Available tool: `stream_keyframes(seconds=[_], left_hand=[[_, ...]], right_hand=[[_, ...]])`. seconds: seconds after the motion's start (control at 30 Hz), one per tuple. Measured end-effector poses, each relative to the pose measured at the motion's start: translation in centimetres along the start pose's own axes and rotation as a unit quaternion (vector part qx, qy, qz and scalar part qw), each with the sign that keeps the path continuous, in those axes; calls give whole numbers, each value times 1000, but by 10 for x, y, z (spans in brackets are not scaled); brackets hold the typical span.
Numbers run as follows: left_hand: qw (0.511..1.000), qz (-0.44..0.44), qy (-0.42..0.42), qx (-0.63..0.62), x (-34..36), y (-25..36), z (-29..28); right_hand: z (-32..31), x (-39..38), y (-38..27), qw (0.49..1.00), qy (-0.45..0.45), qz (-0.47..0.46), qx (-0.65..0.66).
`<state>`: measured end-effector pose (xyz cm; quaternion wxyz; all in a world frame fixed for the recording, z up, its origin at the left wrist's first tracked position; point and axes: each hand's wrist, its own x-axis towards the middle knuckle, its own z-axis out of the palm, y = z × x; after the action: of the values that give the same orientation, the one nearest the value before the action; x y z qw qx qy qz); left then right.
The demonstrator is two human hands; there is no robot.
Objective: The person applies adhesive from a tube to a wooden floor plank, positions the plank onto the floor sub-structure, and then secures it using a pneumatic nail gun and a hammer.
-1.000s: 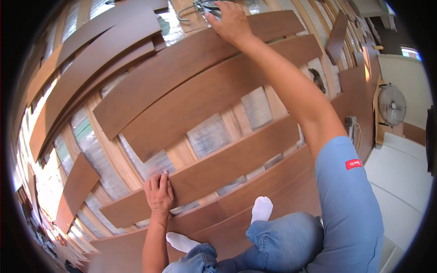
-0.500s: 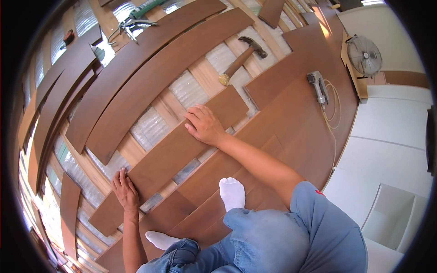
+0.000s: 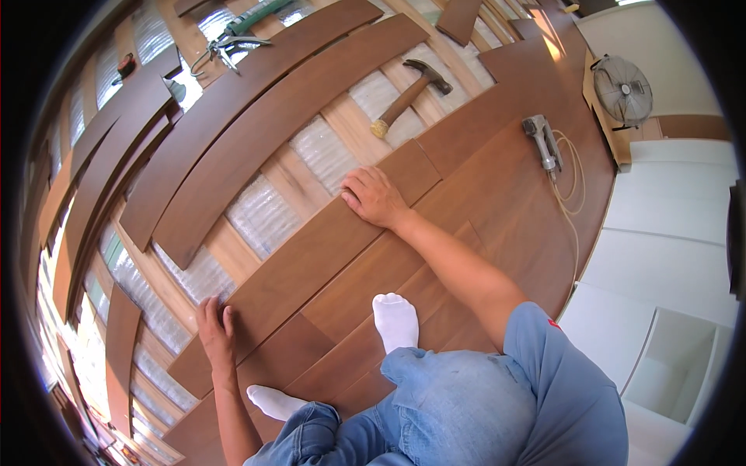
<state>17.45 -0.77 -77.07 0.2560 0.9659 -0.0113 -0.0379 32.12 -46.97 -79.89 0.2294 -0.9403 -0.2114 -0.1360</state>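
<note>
Plank [image 3: 299, 268], long brown wood, meets left hand [image 3: 217, 330] at eight o'clock, right hand [image 3: 375, 196] at two. Left grip is wide; right, cannot tell.

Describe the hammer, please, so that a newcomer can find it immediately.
Start from the joined brown floor on the right, and follow its upper edge to the person's right hand. Above that hand, over the pale slats, lies the hammer. Its dark claw head and yellowish handle end set it apart from the long boards nearby.

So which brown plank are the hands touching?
The long plank bordering the laid floor: the left hand and right hand rest on it, while the loose planks beyond lie untouched.
</note>
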Motion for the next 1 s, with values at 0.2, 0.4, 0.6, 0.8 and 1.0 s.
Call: stream_keyframes(seconds=[0.2,0.4,0.6,0.8,1.0], left_hand=[[997,-69,-20,38,-8,-23,-23],[995,-103,-17,6,-15,-28,-14],[995,-95,-10,42,-14,-32,-13],[995,-85,-16,57,-12,-29,-19],[994,-85,0,67,-17,-18,-8]], right_hand=[[-5,1,8,1000,-10,5,14],[-3,-3,6,999,-25,14,18],[-14,12,32,999,-4,7,39],[-12,110,201,853,23,511,-103],[-12,128,301,784,85,611,66]])
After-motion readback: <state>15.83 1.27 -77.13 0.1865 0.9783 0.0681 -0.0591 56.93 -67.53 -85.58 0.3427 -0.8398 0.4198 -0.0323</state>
